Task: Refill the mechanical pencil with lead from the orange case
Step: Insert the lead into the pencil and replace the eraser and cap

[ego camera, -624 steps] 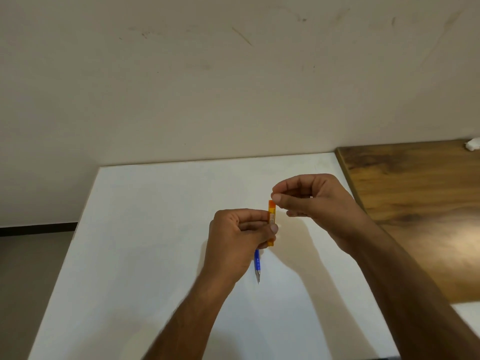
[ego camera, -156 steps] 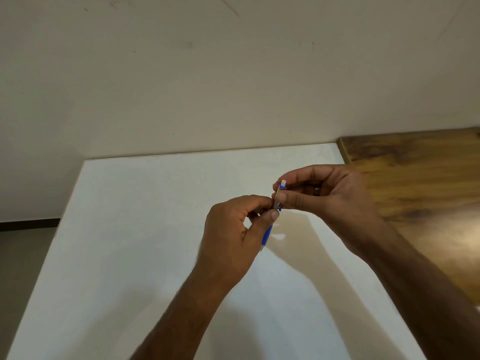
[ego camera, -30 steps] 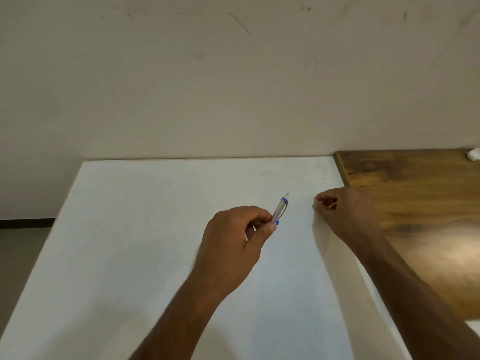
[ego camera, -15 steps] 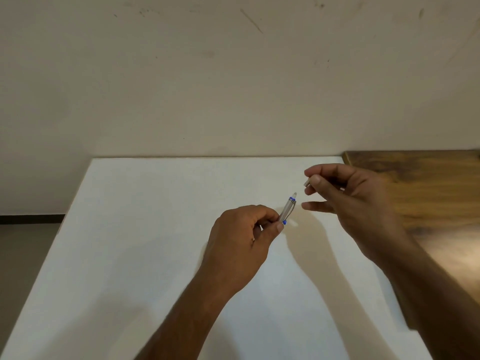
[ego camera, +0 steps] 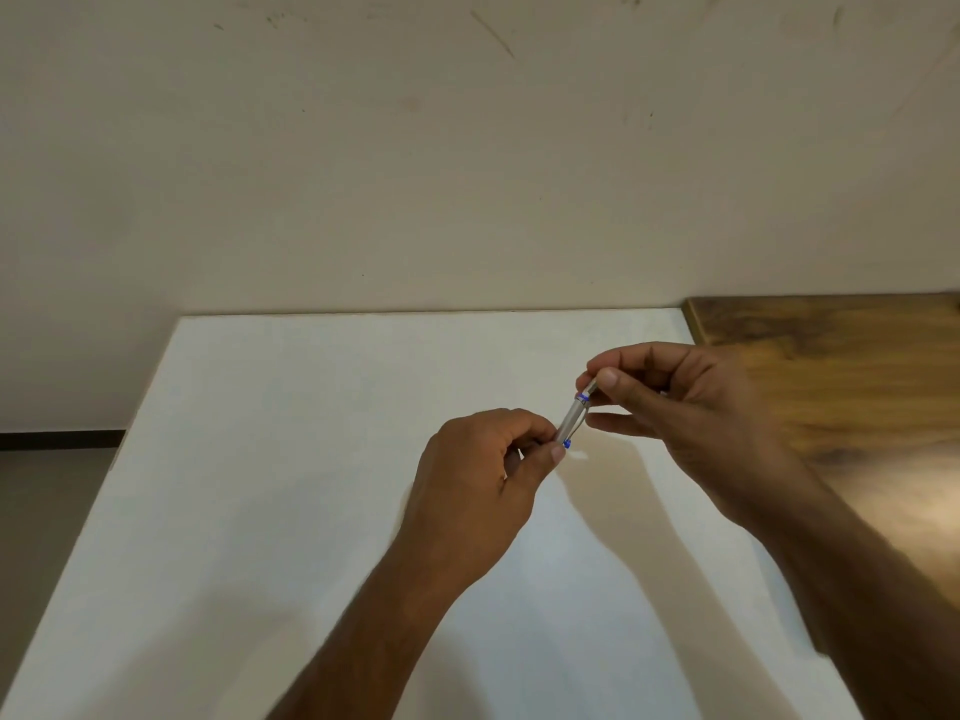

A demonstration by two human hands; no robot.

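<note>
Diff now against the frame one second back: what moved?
The right hand lifted off the white table and came in left to the mechanical pencil, its fingers now pinching the top end. The left hand still grips the pencil's lower part over the table.

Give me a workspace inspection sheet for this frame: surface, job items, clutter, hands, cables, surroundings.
Surface: white table, bare where visible, meeting a wooden top on the right.
Job's things: mechanical pencil held above the table, tilted, upper end toward the right; orange case not in view.
Clutter: nothing seen.
Grippers: left hand closed around the pencil's lower part; right hand pinching its upper end with thumb and forefinger; whether a cap is between them cannot be told.
Cables: nothing seen.
Surroundings: scuffed cream wall behind; grey floor at left.
</note>
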